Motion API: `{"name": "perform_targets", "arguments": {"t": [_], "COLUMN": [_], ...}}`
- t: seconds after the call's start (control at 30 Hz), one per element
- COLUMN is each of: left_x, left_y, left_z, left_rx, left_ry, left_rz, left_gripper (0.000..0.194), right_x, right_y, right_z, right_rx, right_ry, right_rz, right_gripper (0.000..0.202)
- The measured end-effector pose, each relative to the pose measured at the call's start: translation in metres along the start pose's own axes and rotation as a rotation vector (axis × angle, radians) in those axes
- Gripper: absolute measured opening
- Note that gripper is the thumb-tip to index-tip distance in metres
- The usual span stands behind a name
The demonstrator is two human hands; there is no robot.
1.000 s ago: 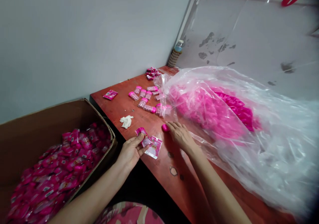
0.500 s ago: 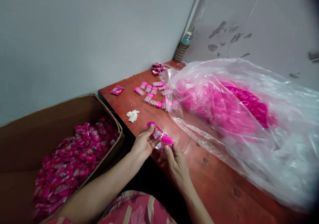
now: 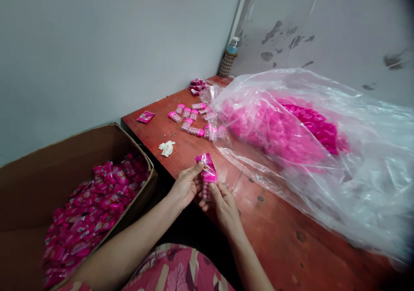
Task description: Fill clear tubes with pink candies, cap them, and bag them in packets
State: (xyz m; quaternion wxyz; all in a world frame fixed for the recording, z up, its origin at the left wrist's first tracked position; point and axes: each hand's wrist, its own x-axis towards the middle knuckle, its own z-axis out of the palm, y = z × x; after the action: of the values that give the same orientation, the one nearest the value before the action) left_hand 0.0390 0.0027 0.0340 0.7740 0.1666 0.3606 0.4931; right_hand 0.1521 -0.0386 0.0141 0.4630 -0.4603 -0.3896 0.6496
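Over the table's near edge, my left hand (image 3: pixel 186 185) is closed on a shiny pink printed wrapper (image 3: pixel 207 165), thumb on its left side. The wrapper stands up flat and meets the top of a small clear bottle of pink balls (image 3: pixel 207 191). My right hand (image 3: pixel 228 209) is closed on that bottle, thumb in front, fingers partly hidden behind. How far the bottle's top sits inside the wrapper I cannot tell. Beyond my hands lie several similar pink-capped bottles (image 3: pixel 186 124) on the red table (image 3: pixel 268 230).
At left stands a cardboard box (image 3: pixel 93 142) with many pink wrapped packets (image 3: pixel 87 222). A large clear plastic bag (image 3: pixel 362 187) of pink pieces covers the table's right side. Also there are a crumpled white scrap (image 3: pixel 167 148), a flat pink packet (image 3: pixel 145 117) and a bottle in a woven holder (image 3: pixel 228 62).
The wrapper and bottle have turned from slanting to nearly upright between my hands, and the clear bottle of balls now shows. The view has shifted slightly to the right.
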Motion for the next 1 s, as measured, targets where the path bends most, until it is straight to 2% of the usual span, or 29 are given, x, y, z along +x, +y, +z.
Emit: {"name": "perform_targets", "arguments": {"t": [0.1, 0.27, 0.33, 0.5, 0.63, 0.8, 1.0], "left_x": [-0.001, 0.000, 0.000, 0.000, 0.000, 0.000, -0.010], "left_y": [-0.001, -0.006, -0.005, -0.001, -0.002, -0.002, -0.011], "left_z": [-0.001, -0.002, -0.003, -0.002, -0.001, -0.004, 0.000], "left_rx": [0.075, 0.213, 0.250, 0.331, 0.344, 0.232, 0.222], "left_ry": [-0.072, -0.074, -0.083, -0.141, -0.180, -0.009, -0.020], "left_rz": [-0.003, 0.006, 0.016, -0.011, -0.036, 0.010, -0.049], "left_gripper": [0.031, 0.031, 0.029, 0.027, 0.026, 0.021, 0.024], "right_x": [-0.001, -0.003, -0.003, 0.000, -0.002, -0.011, -0.004], "right_y": [0.004, 0.011, 0.011, 0.004, 0.000, 0.005, 0.008], "right_z": [-0.001, -0.004, -0.005, -0.005, -0.005, -0.011, -0.007], "right_rx": [-0.088, -0.300, -0.319, -0.018, -0.011, 0.173, 0.277], "right_ry": [0.078, 0.161, 0.165, 0.046, 0.101, 0.098, 0.159], "right_rz": [-0.048, -0.139, -0.144, -0.020, -0.073, -0.085, -0.077], "right_gripper": [0.031, 0.029, 0.029, 0.034, 0.027, 0.032, 0.024]}}
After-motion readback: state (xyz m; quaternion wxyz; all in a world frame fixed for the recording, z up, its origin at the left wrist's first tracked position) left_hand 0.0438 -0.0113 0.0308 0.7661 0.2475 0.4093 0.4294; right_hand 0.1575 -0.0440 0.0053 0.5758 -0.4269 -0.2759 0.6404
